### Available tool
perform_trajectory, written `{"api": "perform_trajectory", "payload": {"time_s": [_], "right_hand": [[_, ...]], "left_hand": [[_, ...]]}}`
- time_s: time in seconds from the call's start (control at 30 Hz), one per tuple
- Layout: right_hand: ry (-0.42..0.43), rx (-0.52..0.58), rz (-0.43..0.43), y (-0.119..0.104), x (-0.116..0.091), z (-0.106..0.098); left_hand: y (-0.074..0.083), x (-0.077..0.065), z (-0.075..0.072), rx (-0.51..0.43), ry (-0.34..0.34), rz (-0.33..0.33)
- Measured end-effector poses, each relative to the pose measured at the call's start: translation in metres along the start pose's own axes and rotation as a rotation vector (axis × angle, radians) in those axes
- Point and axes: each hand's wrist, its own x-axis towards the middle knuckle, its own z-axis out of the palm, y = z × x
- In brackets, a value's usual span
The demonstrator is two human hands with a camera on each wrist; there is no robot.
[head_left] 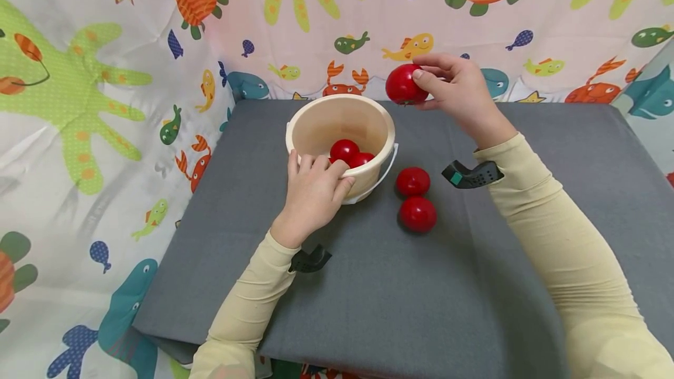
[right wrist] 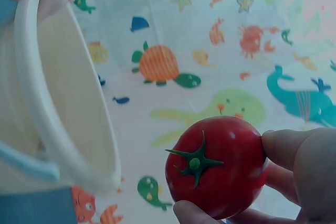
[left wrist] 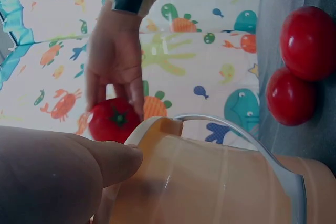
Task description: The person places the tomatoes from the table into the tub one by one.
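Observation:
My right hand point(head_left: 458, 89) holds a red tomato point(right wrist: 218, 167) between thumb and fingers, up and to the right of a cream bucket point(head_left: 339, 113). The tomato's green stem star shows in the right wrist view. With its fingers over the near rim, my left hand point(head_left: 314, 192) grips the bucket, thumb on the outside. Inside the bucket lie red tomatoes point(head_left: 344, 150), partly hidden by the rim and the left hand. Two more tomatoes, a farther one point(head_left: 413, 182) and a nearer one point(head_left: 418, 214), sit on the table just right of the bucket.
A grey cloth covers the table point(head_left: 368, 291). The bucket's white handle point(head_left: 387, 171) hangs down on its right side. Behind and to the left hangs a curtain point(head_left: 310, 45) printed with sea animals.

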Motion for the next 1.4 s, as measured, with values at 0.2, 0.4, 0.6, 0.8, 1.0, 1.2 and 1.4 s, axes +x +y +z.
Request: {"api": "perform_trajectory", "payload": {"time_s": [0.2, 0.4, 0.6, 0.8, 1.0, 1.2, 1.4], "right_hand": [[-0.043, -0.06, -0.034, -0.013, 0.0, 0.023], [-0.103, -0.087, -0.083, -0.019, 0.002, 0.044], [-0.155, -0.094, -0.116, -0.016, 0.006, 0.063], [-0.207, -0.145, -0.095, -0.011, 0.004, 0.079], [-0.247, -0.21, -0.08, -0.005, 0.005, 0.09], [-0.256, -0.245, -0.023, 0.003, 0.007, 0.096], [-0.269, -0.261, -0.007, 0.007, 0.006, 0.101]], "left_hand": [[0.0, 0.0, 0.001, 0.003, 0.005, 0.005], [-0.001, 0.0, -0.001, -0.015, -0.007, 0.001], [-0.001, 0.0, -0.001, -0.014, -0.017, -0.003], [-0.001, 0.0, -0.001, -0.012, -0.011, 0.007], [-0.002, 0.001, 0.0, -0.002, -0.003, 0.013], [0.0, 0.003, 0.001, 0.0, -0.007, 0.017], [0.0, 0.002, 0.0, 0.013, -0.016, 0.005]]}}
